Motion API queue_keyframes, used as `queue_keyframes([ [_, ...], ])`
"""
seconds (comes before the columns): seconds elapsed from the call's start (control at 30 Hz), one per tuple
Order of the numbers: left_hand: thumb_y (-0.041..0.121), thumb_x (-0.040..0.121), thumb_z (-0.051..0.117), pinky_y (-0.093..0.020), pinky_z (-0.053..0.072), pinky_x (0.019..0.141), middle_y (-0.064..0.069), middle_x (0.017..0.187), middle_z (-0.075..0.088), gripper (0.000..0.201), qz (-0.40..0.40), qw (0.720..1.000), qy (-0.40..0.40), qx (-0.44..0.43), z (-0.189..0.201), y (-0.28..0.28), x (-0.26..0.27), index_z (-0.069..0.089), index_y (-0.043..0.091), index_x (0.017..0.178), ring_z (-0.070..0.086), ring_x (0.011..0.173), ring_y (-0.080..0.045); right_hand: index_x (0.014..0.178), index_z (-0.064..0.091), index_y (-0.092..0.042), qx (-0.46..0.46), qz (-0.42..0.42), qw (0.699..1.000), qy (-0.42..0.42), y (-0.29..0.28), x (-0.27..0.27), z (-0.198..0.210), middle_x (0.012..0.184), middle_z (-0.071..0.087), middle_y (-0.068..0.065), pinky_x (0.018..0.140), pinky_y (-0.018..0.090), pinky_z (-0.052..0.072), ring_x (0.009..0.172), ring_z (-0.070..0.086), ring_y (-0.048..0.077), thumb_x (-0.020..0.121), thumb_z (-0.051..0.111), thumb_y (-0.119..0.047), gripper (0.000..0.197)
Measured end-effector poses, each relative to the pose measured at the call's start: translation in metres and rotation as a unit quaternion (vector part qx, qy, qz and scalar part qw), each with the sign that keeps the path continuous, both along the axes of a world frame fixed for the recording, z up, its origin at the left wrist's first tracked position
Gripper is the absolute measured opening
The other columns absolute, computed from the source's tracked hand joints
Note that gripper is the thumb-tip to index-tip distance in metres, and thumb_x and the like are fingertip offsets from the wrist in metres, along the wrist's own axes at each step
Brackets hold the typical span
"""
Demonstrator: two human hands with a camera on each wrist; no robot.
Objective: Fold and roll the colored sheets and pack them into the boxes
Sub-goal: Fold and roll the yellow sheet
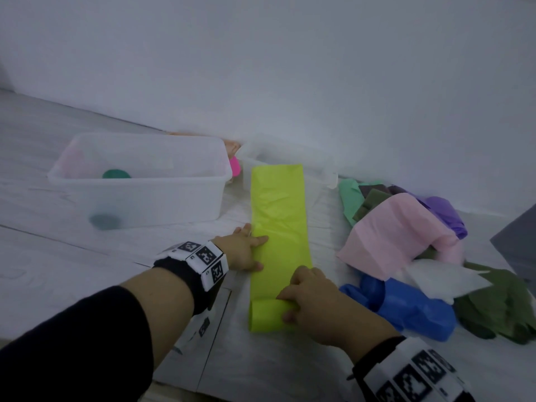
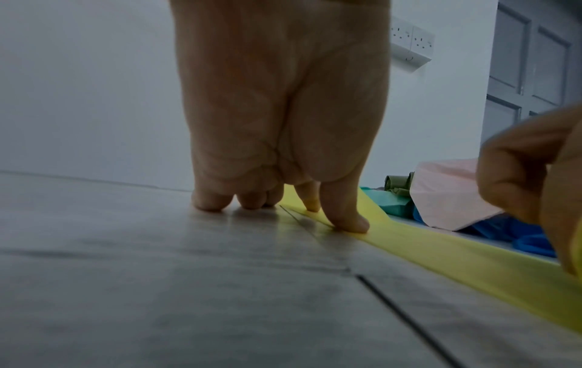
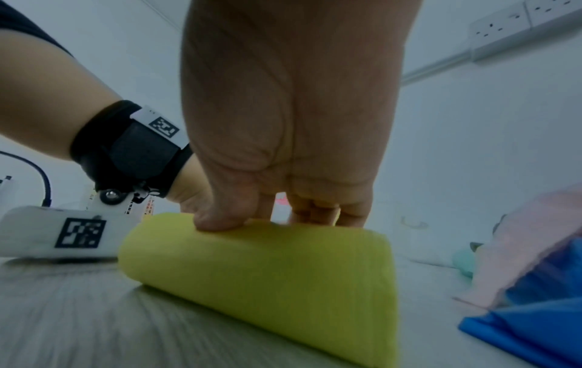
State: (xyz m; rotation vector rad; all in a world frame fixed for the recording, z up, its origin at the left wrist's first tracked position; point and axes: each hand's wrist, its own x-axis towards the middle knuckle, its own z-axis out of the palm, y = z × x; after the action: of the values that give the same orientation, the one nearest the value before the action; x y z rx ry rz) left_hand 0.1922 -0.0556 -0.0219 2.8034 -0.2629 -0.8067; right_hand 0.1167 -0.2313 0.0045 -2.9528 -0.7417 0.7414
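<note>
The yellow-green sheet (image 1: 280, 227) is lying as a long strip on the pale wood-grain floor (image 1: 72, 271), running toward the white wall (image 1: 290, 68). The left hand (image 1: 242, 250) is pressing its edge with spread fingers; the right hand (image 1: 313, 303) is curling over its rolled near end. A clear box (image 1: 139, 181) is sitting left of the strip.

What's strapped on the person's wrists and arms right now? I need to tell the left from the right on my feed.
Both hands are bare. The left hand has a black wrist strap carrying white blocks printed with black square-code markers, and a dark sleeve pushed up the forearm. The right hand wears a matching black band with white marker blocks. The right wrist view shows a dark cable near the left wrist unit.
</note>
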Motion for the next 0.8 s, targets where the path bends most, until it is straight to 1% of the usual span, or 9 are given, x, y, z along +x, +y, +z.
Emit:
queue_keyframes([
  [0.1,0.046,0.093,0.051,-0.052,0.012,0.117,-0.005,0.158,-0.019,0.077,-0.001,1.000,0.001,0.002,0.000,0.000,0.000,0.001,0.035,0.151,-0.010,0.146,-0.024,0.129,0.050,-0.030,0.014,-0.007,1.000,-0.023,0.003,0.001,0.001,0.123,0.047,0.003,0.093,0.034,0.032,0.114,0.041,0.023,0.095,0.050,-0.035,0.034],
  [0.2,0.046,0.093,0.052,-0.052,0.012,0.117,-0.006,0.158,-0.018,0.077,0.000,1.000,0.000,-0.001,0.000,0.000,0.000,0.002,0.036,0.151,-0.010,0.146,-0.025,0.112,0.052,-0.031,0.073,-0.044,0.994,-0.062,0.005,0.000,0.001,0.110,0.054,-0.002,0.081,0.028,0.033,0.106,0.049,0.019,0.094,0.053,-0.027,0.019],
  [0.27,0.045,0.093,0.052,-0.052,0.012,0.117,-0.006,0.158,-0.018,0.077,0.000,1.000,-0.001,-0.002,0.002,0.000,0.000,0.003,0.036,0.151,-0.009,0.146,-0.025,0.113,0.058,-0.026,0.075,-0.050,0.993,-0.077,0.008,0.000,0.000,0.107,0.045,-0.003,0.084,0.026,0.037,0.108,0.046,0.019,0.093,0.056,-0.026,0.020],
  [0.33,0.044,0.093,0.053,-0.051,0.012,0.117,-0.006,0.158,-0.018,0.077,0.000,1.000,0.001,-0.005,0.003,0.000,-0.001,0.003,0.035,0.151,-0.009,0.146,-0.025,0.118,0.062,-0.022,0.058,-0.052,0.994,-0.074,0.011,-0.001,0.001,0.107,0.037,0.000,0.089,0.028,0.042,0.110,0.045,0.023,0.092,0.058,-0.026,0.027],
  [0.43,0.043,0.093,0.053,-0.051,0.012,0.117,-0.006,0.158,-0.018,0.076,0.002,1.000,0.002,-0.007,0.004,-0.001,-0.002,0.003,0.035,0.151,-0.009,0.146,-0.024,0.127,0.056,-0.023,0.009,-0.032,0.998,-0.056,0.012,-0.004,0.005,0.116,0.040,0.002,0.091,0.035,0.041,0.110,0.042,0.024,0.082,0.069,-0.041,0.051],
  [0.5,0.043,0.094,0.052,-0.051,0.011,0.117,-0.006,0.158,-0.019,0.076,0.001,1.000,0.005,-0.004,0.004,-0.001,-0.002,0.003,0.034,0.151,-0.010,0.146,-0.024,0.131,0.052,-0.021,-0.029,0.002,0.997,-0.072,0.010,-0.007,0.006,0.120,0.040,0.004,0.091,0.036,0.041,0.110,0.039,0.023,0.077,0.073,-0.041,0.061],
  [0.63,0.048,0.097,0.040,-0.052,0.011,0.116,-0.007,0.157,-0.020,0.070,-0.001,1.000,0.005,0.007,0.003,-0.002,-0.001,-0.001,0.033,0.151,-0.010,0.146,-0.027,0.132,0.050,-0.022,-0.005,0.014,0.996,-0.092,0.009,-0.004,0.002,0.123,0.040,0.004,0.094,0.034,0.038,0.115,0.038,0.024,0.087,0.062,-0.021,0.047],
  [0.73,0.047,0.100,0.032,-0.054,0.011,0.116,-0.010,0.157,-0.018,0.064,0.007,1.000,0.002,0.006,-0.001,-0.002,0.001,-0.003,0.031,0.151,-0.008,0.146,-0.029,0.130,0.046,-0.032,0.031,0.007,0.998,-0.046,0.003,-0.002,0.003,0.123,0.045,0.000,0.093,0.032,0.036,0.114,0.039,0.021,0.086,0.064,-0.021,0.049],
  [0.8,0.046,0.100,0.034,-0.055,0.011,0.116,-0.009,0.157,-0.019,0.065,0.007,1.000,0.001,0.014,-0.004,-0.002,0.003,-0.003,0.031,0.151,-0.008,0.146,-0.028,0.125,0.044,-0.034,0.051,-0.015,0.999,-0.010,-0.003,-0.003,0.004,0.122,0.048,-0.001,0.089,0.031,0.035,0.113,0.044,0.022,0.086,0.066,-0.023,0.046],
])
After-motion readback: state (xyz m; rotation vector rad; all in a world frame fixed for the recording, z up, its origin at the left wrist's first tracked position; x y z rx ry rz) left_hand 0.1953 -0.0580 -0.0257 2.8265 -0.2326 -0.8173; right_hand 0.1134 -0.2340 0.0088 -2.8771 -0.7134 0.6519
